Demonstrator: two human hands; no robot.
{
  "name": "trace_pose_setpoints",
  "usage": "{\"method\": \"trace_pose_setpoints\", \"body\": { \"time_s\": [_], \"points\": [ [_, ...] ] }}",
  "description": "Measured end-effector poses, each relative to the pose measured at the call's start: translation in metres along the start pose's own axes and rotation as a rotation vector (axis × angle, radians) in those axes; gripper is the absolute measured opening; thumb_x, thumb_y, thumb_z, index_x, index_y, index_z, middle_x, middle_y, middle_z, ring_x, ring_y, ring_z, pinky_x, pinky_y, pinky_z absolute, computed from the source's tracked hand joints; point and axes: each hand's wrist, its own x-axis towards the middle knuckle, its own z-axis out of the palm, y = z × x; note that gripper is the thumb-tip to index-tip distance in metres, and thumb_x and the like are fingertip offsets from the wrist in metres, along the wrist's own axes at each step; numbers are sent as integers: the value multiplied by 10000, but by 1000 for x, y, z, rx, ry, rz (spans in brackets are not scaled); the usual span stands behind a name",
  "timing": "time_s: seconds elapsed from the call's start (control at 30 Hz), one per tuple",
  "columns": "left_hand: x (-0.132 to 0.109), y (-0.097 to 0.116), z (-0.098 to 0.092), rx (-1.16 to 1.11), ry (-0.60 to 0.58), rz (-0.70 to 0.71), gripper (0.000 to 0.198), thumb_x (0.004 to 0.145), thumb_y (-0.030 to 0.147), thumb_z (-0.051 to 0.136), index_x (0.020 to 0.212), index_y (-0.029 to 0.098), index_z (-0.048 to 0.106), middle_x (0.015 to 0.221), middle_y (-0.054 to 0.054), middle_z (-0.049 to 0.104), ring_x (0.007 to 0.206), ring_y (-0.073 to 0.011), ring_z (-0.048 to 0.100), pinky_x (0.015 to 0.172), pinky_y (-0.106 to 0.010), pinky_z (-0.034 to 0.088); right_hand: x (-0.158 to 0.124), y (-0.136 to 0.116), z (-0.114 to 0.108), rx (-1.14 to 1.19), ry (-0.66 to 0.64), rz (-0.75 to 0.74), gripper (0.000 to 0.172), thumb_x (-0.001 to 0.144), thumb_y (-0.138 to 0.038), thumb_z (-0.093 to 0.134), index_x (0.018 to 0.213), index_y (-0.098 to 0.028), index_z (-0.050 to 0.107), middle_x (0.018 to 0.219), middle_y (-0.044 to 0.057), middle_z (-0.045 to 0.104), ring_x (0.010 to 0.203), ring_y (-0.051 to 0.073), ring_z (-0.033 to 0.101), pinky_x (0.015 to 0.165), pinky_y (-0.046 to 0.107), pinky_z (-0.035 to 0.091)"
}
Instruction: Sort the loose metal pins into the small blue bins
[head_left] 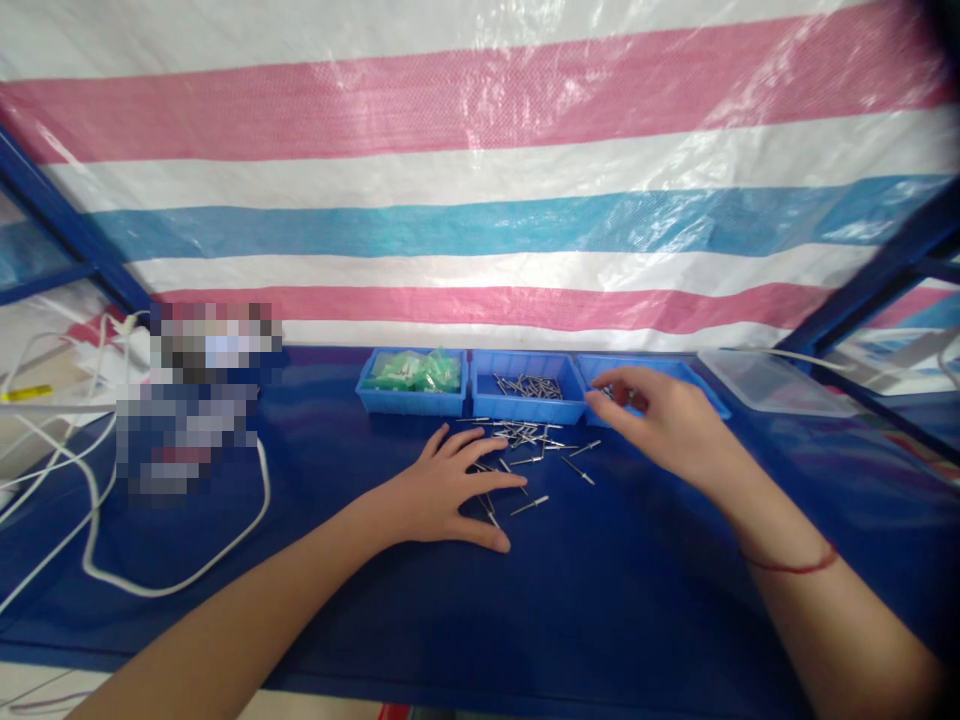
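My left hand (450, 490) lies flat on the blue table (315, 560) with its fingers spread, next to several loose metal rivets (529, 445). My right hand (660, 420) hovers over the front edge of the right blue tray (694, 375), fingers curled in a pinch; what they hold is too small to make out. The middle blue tray (525, 405) holds several metal rivets. The left blue tray (409, 398) holds green plastic pieces (416, 370).
A white cable (180, 580) loops across the table's left side beside a blurred-out object (195, 400). A clear plastic lid (769, 380) lies at the right rear. A striped tarp (480, 170) hangs behind the trays. Blue frame bars (877, 270) slant at both sides.
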Motion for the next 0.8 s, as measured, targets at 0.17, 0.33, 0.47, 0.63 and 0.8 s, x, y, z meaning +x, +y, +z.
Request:
{"method": "trace_pose_setpoints", "body": {
  "time_s": [0.17,0.33,0.47,0.63,0.8],
  "points": [
    [2,4,6,28,39,-47,502,838,544,554,1302,356,514,1457,-77,388,1366,-340,274,1089,-639,133,-20,-31,6,203,-477,-171,402,782,-391,636,1150,-236,592,1001,52,628,611,135,591,561,265,463],
    [5,5,10,-12,144,-66,326,864,436,573,1162,317,633,1355,-71,493,1292,-293,389,1106,-532,220,-30,-41,22,159,-428,-218,435,762,-338,681,1174,-241,584,1066,84,603,836,219,642,713,320,493],
    [7,4,14,-25,200,-44,267,877,372,572,1100,263,668,1298,-95,533,1229,-264,456,1065,-434,317,-32,-47,31,138,-434,-250,302,827,-272,609,1128,-241,596,1035,68,599,758,187,634,631,296,485],
    [8,4,17,-14,229,-47,236,868,369,583,1031,233,684,1265,-100,552,1198,-261,479,1036,-419,350,-35,-59,39,124,-419,-310,145,852,-196,552,978,-210,622,979,63,607,789,195,630,686,321,491],
    [10,4,17,-17,251,-67,220,902,352,528,997,231,687,1233,-88,574,1172,-246,496,1035,-421,346,-35,-63,43,131,-370,-320,131,866,-166,514,923,-198,628,908,66,621,819,201,624,724,326,483]
  ]
}}
